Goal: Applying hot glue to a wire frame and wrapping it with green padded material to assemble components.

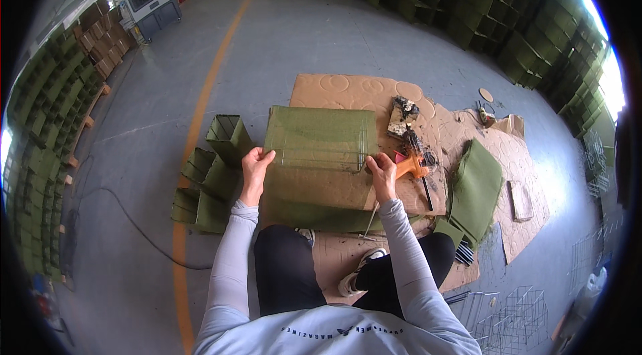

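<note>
A thin wire frame [363,144] spans the space between my hands, over a green felt sheet [321,119]. My left hand [255,164] pinches it at the left end, fingers closed, beside the felt's left edge. At the other end my right hand [383,173] is closed on the frame's right side. The felt lies on a low work surface covered with brown cardboard [321,184]. Just right of my right hand rests an orange glue gun [412,165], dark residue around its nozzle. Beyond it sits a small block [402,116] smeared with black.
Green felt boxes [217,174] stand on the floor at left. More felt pieces [476,184] lie right, on flattened cardboard [518,174]. Wire frames [515,318] are piled lower right. Tall stacks of green boxes [495,0] line the right. A cable [137,224] crosses the floor.
</note>
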Demonstrator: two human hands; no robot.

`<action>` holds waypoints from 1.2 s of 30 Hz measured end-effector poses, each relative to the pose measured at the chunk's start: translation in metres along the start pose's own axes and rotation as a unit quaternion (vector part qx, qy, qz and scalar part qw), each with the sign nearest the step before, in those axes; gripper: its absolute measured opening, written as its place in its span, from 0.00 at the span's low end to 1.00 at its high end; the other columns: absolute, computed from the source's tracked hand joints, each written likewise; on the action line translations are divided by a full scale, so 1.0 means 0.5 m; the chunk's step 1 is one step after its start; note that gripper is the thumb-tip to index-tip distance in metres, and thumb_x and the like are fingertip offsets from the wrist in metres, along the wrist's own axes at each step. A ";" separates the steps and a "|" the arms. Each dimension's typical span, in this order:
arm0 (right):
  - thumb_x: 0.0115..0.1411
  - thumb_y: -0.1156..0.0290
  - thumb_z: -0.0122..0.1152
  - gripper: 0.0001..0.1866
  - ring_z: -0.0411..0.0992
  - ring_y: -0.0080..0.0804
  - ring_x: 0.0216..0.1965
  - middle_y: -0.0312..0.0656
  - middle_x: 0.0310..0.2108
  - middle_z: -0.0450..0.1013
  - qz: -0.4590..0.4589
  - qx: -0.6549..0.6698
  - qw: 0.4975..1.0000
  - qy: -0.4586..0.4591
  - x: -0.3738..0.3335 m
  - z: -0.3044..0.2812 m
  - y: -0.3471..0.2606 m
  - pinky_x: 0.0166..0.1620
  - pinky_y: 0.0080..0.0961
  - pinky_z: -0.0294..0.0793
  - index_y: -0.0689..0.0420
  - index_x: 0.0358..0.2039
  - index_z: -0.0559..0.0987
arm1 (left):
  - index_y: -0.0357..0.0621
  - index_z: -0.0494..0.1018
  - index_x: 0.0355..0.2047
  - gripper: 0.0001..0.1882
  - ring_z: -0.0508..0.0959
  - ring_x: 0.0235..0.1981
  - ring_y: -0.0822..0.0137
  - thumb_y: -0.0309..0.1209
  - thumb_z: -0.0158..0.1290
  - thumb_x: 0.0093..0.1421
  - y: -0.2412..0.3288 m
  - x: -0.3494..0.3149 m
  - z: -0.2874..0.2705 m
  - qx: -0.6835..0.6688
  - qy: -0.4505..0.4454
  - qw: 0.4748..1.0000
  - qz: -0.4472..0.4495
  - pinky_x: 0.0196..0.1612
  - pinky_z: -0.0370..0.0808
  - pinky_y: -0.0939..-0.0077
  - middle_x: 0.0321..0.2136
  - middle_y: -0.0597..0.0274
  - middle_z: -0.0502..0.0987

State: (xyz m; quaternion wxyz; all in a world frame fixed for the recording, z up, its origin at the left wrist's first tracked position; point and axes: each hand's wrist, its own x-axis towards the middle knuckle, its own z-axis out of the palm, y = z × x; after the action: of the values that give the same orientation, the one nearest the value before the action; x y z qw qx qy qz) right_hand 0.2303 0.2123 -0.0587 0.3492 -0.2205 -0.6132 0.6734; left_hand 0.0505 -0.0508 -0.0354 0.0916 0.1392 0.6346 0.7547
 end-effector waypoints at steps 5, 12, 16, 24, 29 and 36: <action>0.57 0.70 0.61 0.09 0.63 0.14 0.22 0.30 0.20 0.68 -0.004 -0.099 0.995 -0.028 0.003 -0.015 0.010 0.26 0.15 0.64 0.62 0.25 0.73 | 0.38 0.72 0.24 0.07 0.64 0.23 0.84 0.28 0.58 0.55 -0.007 -0.007 -0.008 0.088 -0.009 0.996 0.008 0.25 0.59 0.86 0.20 0.74 0.70; 0.51 0.66 0.65 0.15 0.64 0.20 0.20 0.39 0.15 0.70 -0.035 -0.164 0.986 -0.010 0.001 -0.006 0.019 0.25 0.25 0.63 0.67 0.22 0.74 | 0.37 0.71 0.22 0.10 0.61 0.20 0.82 0.28 0.58 0.54 -0.029 0.000 -0.009 0.139 -0.002 0.989 0.054 0.22 0.58 0.82 0.18 0.75 0.68; 0.50 0.67 0.66 0.15 0.65 0.21 0.18 0.41 0.15 0.71 -0.038 -0.188 0.981 -0.003 0.011 -0.014 0.029 0.24 0.26 0.64 0.67 0.21 0.74 | 0.36 0.70 0.22 0.10 0.61 0.19 0.82 0.28 0.58 0.53 -0.047 0.007 -0.005 0.133 0.001 0.989 0.062 0.21 0.58 0.81 0.17 0.74 0.68; 0.49 0.67 0.67 0.17 0.61 0.22 0.17 0.41 0.13 0.68 -0.067 -0.155 0.983 0.075 0.004 0.004 0.046 0.23 0.26 0.63 0.65 0.18 0.69 | 0.32 0.74 0.26 0.10 0.66 0.21 0.79 0.29 0.58 0.54 -0.067 0.006 -0.016 0.210 0.026 0.975 0.067 0.24 0.63 0.80 0.19 0.67 0.74; 0.49 0.70 0.66 0.13 0.63 0.22 0.17 0.41 0.14 0.69 -0.059 -0.222 0.973 0.024 0.001 -0.019 0.053 0.23 0.25 0.64 0.64 0.22 0.71 | 0.33 0.72 0.21 0.12 0.61 0.19 0.80 0.30 0.58 0.54 -0.086 0.004 0.003 0.150 0.032 0.980 0.124 0.21 0.60 0.78 0.15 0.71 0.70; 0.50 0.71 0.64 0.09 0.69 0.19 0.21 0.38 0.18 0.74 -0.067 -0.191 0.979 -0.003 0.011 0.019 -0.002 0.26 0.22 0.68 0.63 0.30 0.78 | 0.34 0.76 0.27 0.06 0.61 0.22 0.84 0.26 0.57 0.55 -0.069 0.024 -0.026 0.186 0.008 0.980 0.075 0.24 0.58 0.84 0.19 0.78 0.69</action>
State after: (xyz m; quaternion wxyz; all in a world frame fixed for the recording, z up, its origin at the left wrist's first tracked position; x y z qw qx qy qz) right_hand 0.2203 0.2100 -0.0554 0.3429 -0.2395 -0.7449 0.5198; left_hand 0.0338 -0.0530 -0.0704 0.0022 0.1948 0.7525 0.6291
